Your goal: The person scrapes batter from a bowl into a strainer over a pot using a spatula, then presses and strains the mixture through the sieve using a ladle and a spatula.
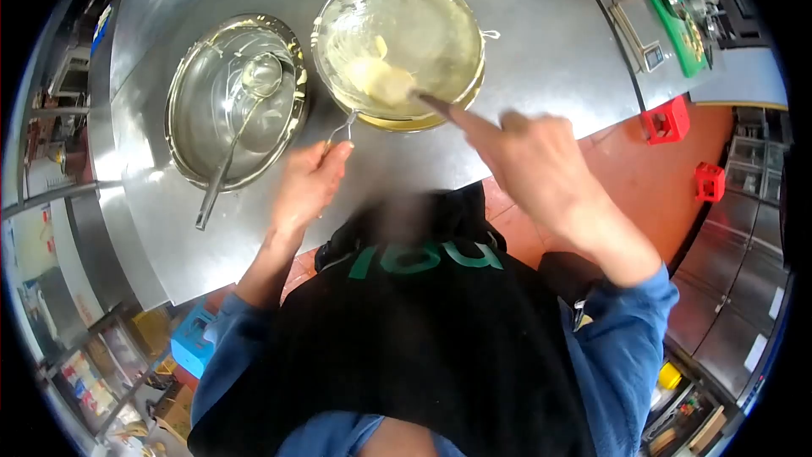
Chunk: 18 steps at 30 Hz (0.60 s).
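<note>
A large round sieve (pixel 440 25) with pale yellow batter smears rests over a bowl (pixel 406 125) whose rim shows below it. My left hand (pixel 311 182) is closed on the sieve's wire handle (pixel 345 127) at its lower left. Coming from the right, my right hand (pixel 537 161) grips the dark handle of a spatula (pixel 448 108). The spatula's pale blade (pixel 391 85) is blurred and lies inside the sieve, against the batter. To the left stands a smeared metal bowl (pixel 188 140) with a ladle (pixel 222 173) lying in it, its handle over the rim.
The steel table (pixel 541 42) carries both bowls. At the back right are a scale (pixel 640 42), a green cutting board (pixel 677 34) and containers. Red stools (pixel 666 122) stand on the floor beyond the table's right side, and a blue stool (pixel 193 338) is at the lower left.
</note>
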Each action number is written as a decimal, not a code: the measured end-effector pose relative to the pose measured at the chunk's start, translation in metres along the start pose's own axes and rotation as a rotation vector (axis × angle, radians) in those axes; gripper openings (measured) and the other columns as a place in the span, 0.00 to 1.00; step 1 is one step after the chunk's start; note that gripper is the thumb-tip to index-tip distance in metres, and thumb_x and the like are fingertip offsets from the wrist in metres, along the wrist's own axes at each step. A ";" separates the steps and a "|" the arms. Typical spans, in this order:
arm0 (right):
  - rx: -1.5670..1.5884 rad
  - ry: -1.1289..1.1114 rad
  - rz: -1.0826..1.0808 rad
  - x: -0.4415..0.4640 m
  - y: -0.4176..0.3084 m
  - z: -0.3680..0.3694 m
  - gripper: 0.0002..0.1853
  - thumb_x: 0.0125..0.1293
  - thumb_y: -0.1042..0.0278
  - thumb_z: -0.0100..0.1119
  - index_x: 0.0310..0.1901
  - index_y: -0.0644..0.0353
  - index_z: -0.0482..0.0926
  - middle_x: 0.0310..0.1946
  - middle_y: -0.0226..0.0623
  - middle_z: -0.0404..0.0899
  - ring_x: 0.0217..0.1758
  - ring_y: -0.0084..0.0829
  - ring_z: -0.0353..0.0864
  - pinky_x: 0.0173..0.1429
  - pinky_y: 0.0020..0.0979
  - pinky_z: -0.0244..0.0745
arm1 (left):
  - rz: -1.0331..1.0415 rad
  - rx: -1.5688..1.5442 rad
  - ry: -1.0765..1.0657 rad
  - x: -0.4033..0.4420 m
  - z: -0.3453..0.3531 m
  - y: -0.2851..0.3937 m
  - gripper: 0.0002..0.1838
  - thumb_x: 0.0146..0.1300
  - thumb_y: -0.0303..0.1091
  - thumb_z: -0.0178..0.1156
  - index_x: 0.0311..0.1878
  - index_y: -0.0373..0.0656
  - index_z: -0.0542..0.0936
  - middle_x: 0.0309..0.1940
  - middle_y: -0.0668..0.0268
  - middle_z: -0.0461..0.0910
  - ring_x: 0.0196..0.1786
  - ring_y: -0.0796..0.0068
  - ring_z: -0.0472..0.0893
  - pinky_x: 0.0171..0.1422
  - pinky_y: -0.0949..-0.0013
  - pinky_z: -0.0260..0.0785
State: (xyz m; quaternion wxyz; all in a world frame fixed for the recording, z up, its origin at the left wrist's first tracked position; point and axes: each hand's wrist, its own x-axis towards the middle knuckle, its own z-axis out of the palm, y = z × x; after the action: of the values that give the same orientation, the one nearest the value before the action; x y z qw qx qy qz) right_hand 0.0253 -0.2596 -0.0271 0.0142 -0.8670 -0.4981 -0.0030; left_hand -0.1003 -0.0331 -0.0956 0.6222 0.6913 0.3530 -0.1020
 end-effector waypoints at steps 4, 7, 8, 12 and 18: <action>0.020 0.026 0.113 0.002 0.027 0.004 0.23 0.62 0.68 0.56 0.59 0.39 0.74 0.14 0.37 0.68 0.17 0.38 0.72 0.22 0.38 0.67 | 0.006 0.036 0.017 -0.002 -0.007 0.001 0.19 0.64 0.44 0.59 0.21 0.45 0.70 0.12 0.78 0.64 0.14 0.89 0.60 0.15 0.79 0.50; 0.135 -0.069 0.039 -0.006 -0.003 -0.011 0.21 0.63 0.69 0.54 0.58 0.42 0.74 0.14 0.38 0.68 0.17 0.37 0.72 0.22 0.37 0.67 | 0.046 0.022 0.015 0.006 -0.005 -0.010 0.19 0.64 0.44 0.59 0.21 0.44 0.71 0.12 0.78 0.64 0.14 0.89 0.60 0.15 0.78 0.50; 0.119 -0.018 0.008 0.006 -0.002 -0.001 0.23 0.61 0.72 0.54 0.58 0.42 0.74 0.17 0.37 0.70 0.16 0.35 0.73 0.21 0.34 0.68 | 0.017 0.051 -0.003 0.004 -0.005 -0.009 0.19 0.64 0.44 0.59 0.21 0.44 0.71 0.12 0.78 0.64 0.14 0.88 0.60 0.15 0.78 0.50; -0.219 0.243 -0.028 0.043 0.018 0.022 0.28 0.54 0.75 0.55 0.58 0.42 0.73 0.22 0.36 0.71 0.17 0.33 0.75 0.19 0.31 0.70 | -0.008 0.085 -0.038 0.002 -0.006 0.001 0.19 0.65 0.46 0.58 0.22 0.45 0.70 0.12 0.78 0.61 0.12 0.89 0.58 0.13 0.79 0.48; -0.282 -0.088 0.052 0.026 0.042 -0.024 0.28 0.55 0.75 0.53 0.60 0.46 0.71 0.22 0.40 0.76 0.25 0.40 0.80 0.28 0.38 0.76 | 0.101 0.040 0.065 -0.005 -0.014 -0.007 0.17 0.65 0.45 0.58 0.25 0.43 0.72 0.14 0.77 0.64 0.15 0.89 0.61 0.16 0.80 0.51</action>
State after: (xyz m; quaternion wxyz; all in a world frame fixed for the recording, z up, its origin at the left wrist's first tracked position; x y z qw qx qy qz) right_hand 0.0753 -0.2590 -0.0035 -0.1296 -0.8723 -0.4702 -0.0346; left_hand -0.1129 -0.0223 -0.0954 0.6008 0.7235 0.3355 -0.0552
